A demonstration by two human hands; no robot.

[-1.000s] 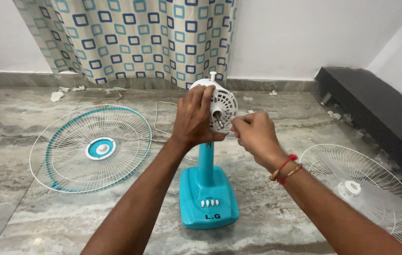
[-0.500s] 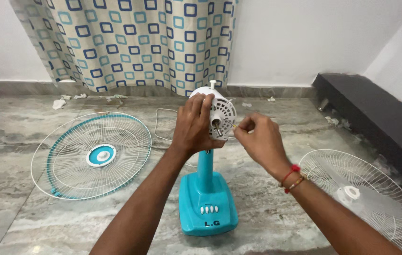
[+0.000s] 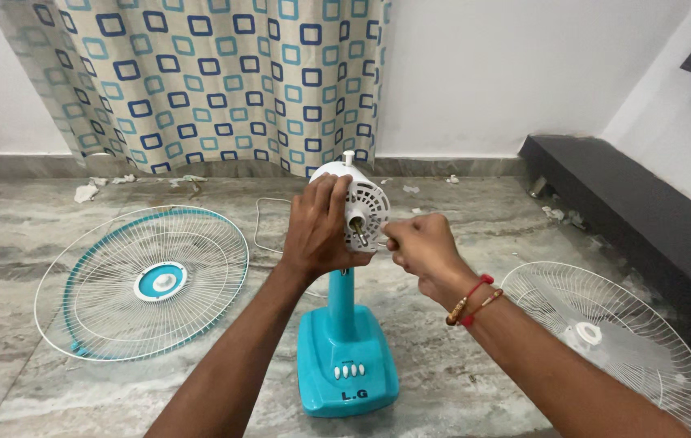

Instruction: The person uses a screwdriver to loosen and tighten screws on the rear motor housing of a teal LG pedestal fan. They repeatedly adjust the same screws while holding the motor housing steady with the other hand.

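A small table fan stands on the floor with a turquoise base (image 3: 348, 375) and stem, its grilles and blades taken off. My left hand (image 3: 318, 229) grips the white round motor housing (image 3: 360, 195) from the left side. My right hand (image 3: 418, 247) is closed in a fist right beside the metal shaft (image 3: 357, 232) at the housing's front, fingers pinched on something too small to make out. Red and gold bangles sit on my right wrist.
A white and turquoise front grille (image 3: 143, 280) lies flat on the marble floor at the left. A plain white rear grille (image 3: 609, 337) lies at the right. A patterned curtain (image 3: 216, 81) hangs behind, and a dark low ledge (image 3: 629, 211) runs along the right wall.
My right hand has stayed at the housing's front, shifting slightly lower and closer to the shaft. The view has tilted up a little. My left hand keeps its grip.
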